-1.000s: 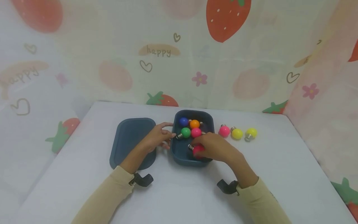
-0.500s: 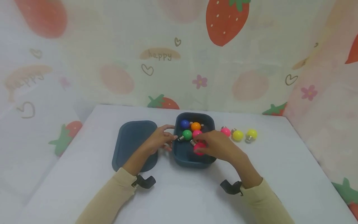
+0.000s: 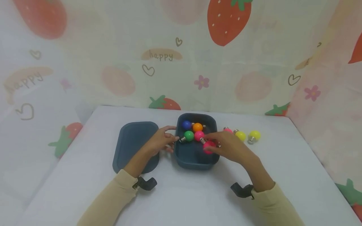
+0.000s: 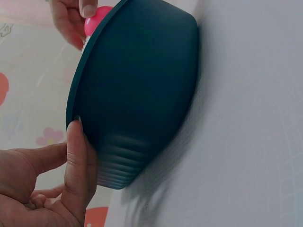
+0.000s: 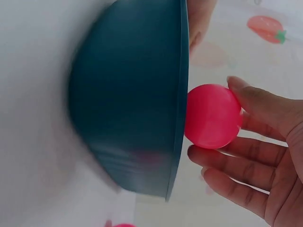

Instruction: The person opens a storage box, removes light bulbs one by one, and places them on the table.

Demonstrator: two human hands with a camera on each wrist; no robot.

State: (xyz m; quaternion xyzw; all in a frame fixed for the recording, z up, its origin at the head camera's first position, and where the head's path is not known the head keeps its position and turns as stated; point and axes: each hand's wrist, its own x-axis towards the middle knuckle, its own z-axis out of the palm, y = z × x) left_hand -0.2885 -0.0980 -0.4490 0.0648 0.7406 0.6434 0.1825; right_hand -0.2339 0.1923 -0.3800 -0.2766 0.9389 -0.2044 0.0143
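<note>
A dark blue box (image 3: pixel 195 165) holds a blue bulb (image 3: pixel 186 125), an orange bulb (image 3: pixel 197 127), a green bulb (image 3: pixel 189 136) and a pink bulb (image 3: pixel 199 135). My right hand (image 3: pixel 230 147) pinches another pink bulb (image 3: pixel 208 148) over the box's right side, its metal base tilted up to the left. In the right wrist view, the held bulb (image 5: pixel 213 116) shows just above the rim, between thumb and fingers. My left hand (image 3: pixel 161 141) grips the left rim, thumb on the edge and fingers against the outer wall, as the left wrist view shows.
A matching dark blue lid (image 3: pixel 133 147) lies flat left of the box, partly under my left forearm. Right of the box on the white table lie a pink bulb (image 3: pixel 227 129), partly hidden by my right hand, and two yellow bulbs (image 3: pixel 240 136). A patterned cloth stands behind.
My right hand has raised the pink bulb from low in the box and carried it right, toward the right rim. My left hand stays at the left rim.
</note>
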